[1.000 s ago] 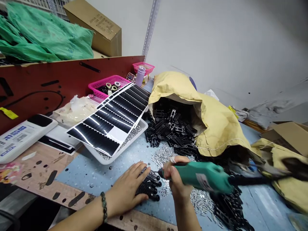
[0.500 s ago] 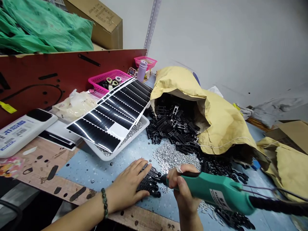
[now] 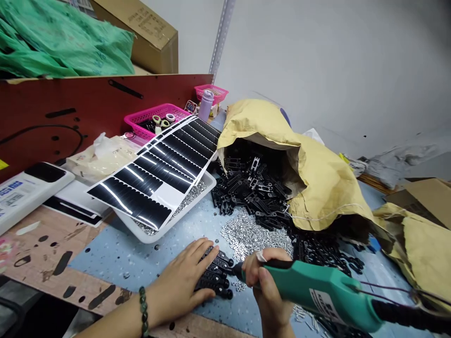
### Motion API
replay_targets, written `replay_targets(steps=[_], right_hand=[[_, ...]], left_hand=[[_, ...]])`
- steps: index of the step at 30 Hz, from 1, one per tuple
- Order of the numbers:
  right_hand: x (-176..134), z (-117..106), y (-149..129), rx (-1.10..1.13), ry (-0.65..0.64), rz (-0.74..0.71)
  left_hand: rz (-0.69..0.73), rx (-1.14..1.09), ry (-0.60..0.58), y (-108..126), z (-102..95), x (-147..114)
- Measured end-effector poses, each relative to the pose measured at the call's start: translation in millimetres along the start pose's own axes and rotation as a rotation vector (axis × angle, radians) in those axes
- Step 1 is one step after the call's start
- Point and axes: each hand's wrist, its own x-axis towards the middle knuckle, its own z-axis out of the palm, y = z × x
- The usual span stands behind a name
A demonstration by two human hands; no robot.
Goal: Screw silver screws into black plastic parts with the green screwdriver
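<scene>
Right hand (image 3: 268,284) is gripping a green electric screwdriver (image 3: 317,290); left hand (image 3: 181,278), flat and outspread, is resting across black bars (image 3: 221,283).

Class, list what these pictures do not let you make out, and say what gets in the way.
All in the head view:
Black parts: the left hand covers some, so their number is hidden.
Driver: its tip is small and dark against those parts; the right hand hides some of its grip.
Tray: sheets cover much of its contents.
Cord: cut off by the right edge.
</scene>
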Motion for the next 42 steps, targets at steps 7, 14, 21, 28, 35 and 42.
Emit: replay_targets(steps=[7,14,21,28,35,42], right_hand=[[1.8,2.3,-5.9,-0.046,0.059,-0.056],[2.0,-3.0,0.6,0.031,-0.007,-0.017],[9.9,0.9,3.5,-0.016,-0.059,0.073],[13.0,8.5,-5.9,-0.044,-0.107,0.058],[9.1,19.4,-25.9,0.053,-0.071,-0.046],[4.0,18.2,5.3,0.046,-0.136,0.082]], left_hand=[[0.007,-0.009,0.014,-2.7,2.6,-1.5],[0.005,-0.037,0.039,-2.9,3.9,-1.3],[0.012,-0.024,0.023,-1.1,2.7,-1.5],[0.015,-0.019,0.026,0.9,1.1,-0.4],[0.027,-0.029,0.066,2.2,0.4,-0.6],[0.056,-0.038,0.094,4.6,-2.0,-1.2]])
